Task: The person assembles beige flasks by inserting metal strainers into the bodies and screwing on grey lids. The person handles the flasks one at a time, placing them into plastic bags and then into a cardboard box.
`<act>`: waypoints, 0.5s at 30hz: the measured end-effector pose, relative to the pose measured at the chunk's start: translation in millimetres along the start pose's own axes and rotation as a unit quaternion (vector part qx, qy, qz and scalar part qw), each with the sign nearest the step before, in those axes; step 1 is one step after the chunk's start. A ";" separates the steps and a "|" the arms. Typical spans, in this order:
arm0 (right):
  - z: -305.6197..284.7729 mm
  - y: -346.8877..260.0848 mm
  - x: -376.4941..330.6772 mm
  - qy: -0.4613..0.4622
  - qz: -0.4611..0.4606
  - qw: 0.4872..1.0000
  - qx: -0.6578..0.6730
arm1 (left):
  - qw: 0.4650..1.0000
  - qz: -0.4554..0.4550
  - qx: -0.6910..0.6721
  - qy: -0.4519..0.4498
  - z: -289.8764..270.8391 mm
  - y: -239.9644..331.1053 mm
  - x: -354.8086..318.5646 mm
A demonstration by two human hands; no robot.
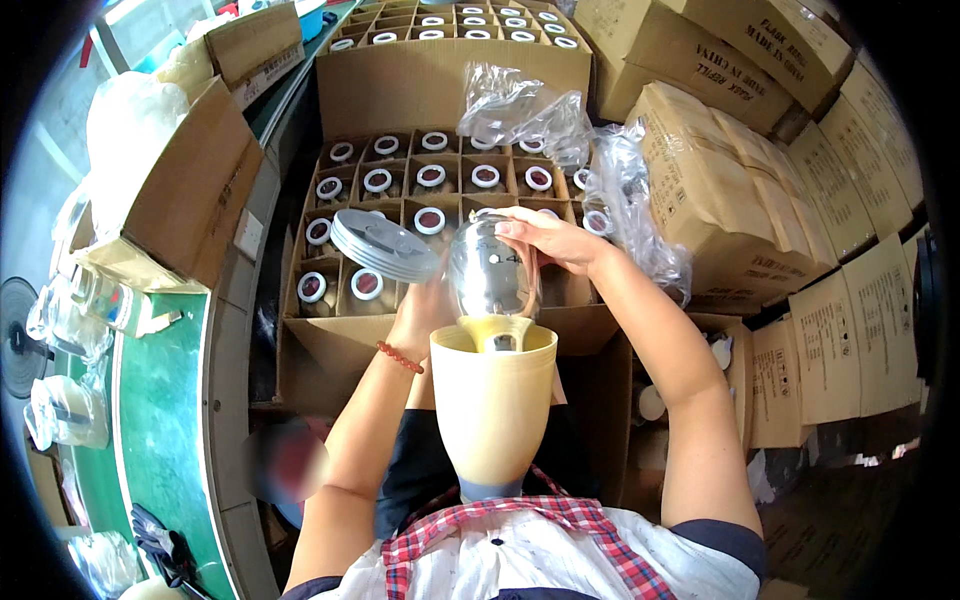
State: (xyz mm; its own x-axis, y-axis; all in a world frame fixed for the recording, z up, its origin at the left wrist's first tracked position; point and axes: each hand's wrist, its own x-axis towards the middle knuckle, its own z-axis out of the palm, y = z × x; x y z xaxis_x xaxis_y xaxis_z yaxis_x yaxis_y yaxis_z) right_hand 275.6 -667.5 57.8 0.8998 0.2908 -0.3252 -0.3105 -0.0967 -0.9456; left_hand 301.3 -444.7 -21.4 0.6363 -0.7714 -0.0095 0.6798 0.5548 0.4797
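Nearest, the cream shell [493, 415] stands mouth-up at the lap [403, 450], perhaps so that it needs no hand. Just above its mouth is the glass [490, 275], narrow end downward; the right hand [552, 240] is clamped over its top, seemingly to steady it. The left hand [425, 305], beside the glass and near the grey discs [385, 245], hides its fingers; its grip cannot be told. Farther, a carton [345, 345] keeps bottles [431, 175] in separate cells, probably against knocking.
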 end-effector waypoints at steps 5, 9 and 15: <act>32.0 -22.4 -14.0 -0.003 -0.008 0.966 -0.260 | 0.984 0.002 0.153 0.092 -38.9 -3.6 -17.2; 67.6 -46.5 -16.4 -0.043 -0.013 0.838 -0.543 | 0.980 0.060 0.124 0.146 -54.0 4.9 -36.8; 81.5 -46.4 -14.8 -0.144 0.066 0.822 -0.548 | 0.973 0.100 0.094 0.185 -49.2 19.5 -60.0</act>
State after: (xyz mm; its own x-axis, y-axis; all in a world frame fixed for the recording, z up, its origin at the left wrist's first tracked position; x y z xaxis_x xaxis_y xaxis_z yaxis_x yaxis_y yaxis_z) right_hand 251.8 -589.7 106.8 0.7219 0.4075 -0.5593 0.2052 -0.8979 -0.3893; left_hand 294.4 -372.3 -54.6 0.8609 -0.4685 -0.1982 0.4718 0.5894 0.6558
